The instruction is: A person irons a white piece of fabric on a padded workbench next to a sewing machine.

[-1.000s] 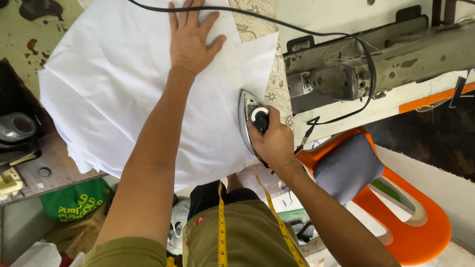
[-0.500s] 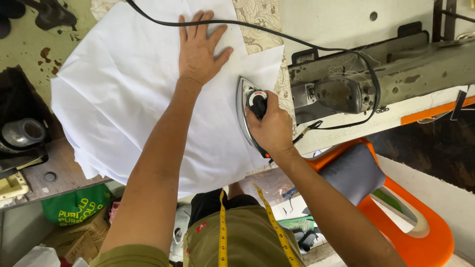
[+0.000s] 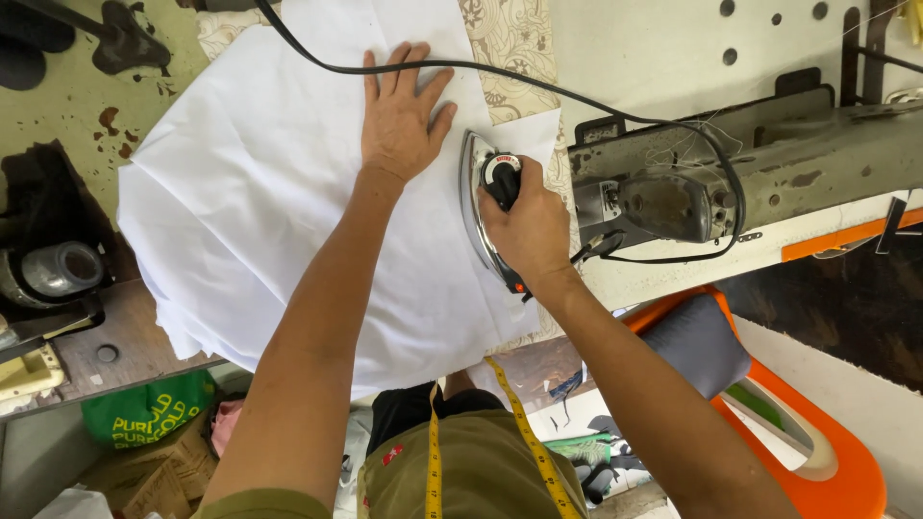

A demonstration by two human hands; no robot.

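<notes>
The left hand (image 3: 402,113) lies flat on the white cloth (image 3: 260,202), fingers spread wide and gripping nothing, apparently to pin the fabric taut beside the electric iron (image 3: 484,207). The right hand (image 3: 527,229) is closed around the iron's handle, holding its soleplate down on the cloth's right edge, with the black cord (image 3: 538,82) trailing across the table toward the grey sewing machine (image 3: 731,178). The cloth appears plain and smooth in the middle, and is spread over the worktable with its near edge overhanging.
</notes>
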